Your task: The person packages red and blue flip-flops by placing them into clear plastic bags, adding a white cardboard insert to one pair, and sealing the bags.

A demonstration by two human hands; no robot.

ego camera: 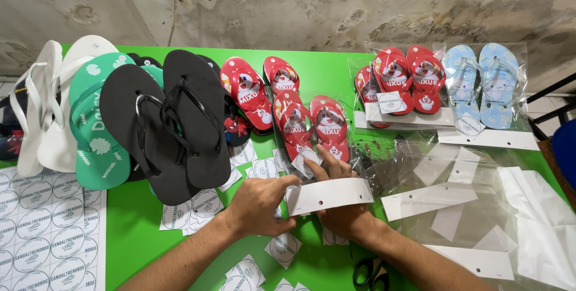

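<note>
A pair of small red flip-flops with a cartoon print (pixel 313 126) lies in a clear plastic bag at the table's middle. A white card header strip (pixel 329 194) is bent over the bag's near end. My left hand (pixel 259 204) pinches the strip's left end. My right hand (pixel 337 190) lies under and behind the strip, its fingers stretched onto the bag by a round white sticker.
Black (pixel 174 124), green (pixel 97 124) and white (pixel 47 106) flip-flops lie at left on the green table (pixel 138 231). Bagged red (pixel 408 81) and blue (pixel 483 84) pairs sit at back right. Empty bags with headers (pixel 462 207), sticker sheets (pixel 42 225), loose stickers and scissors (pixel 371 274) lie about.
</note>
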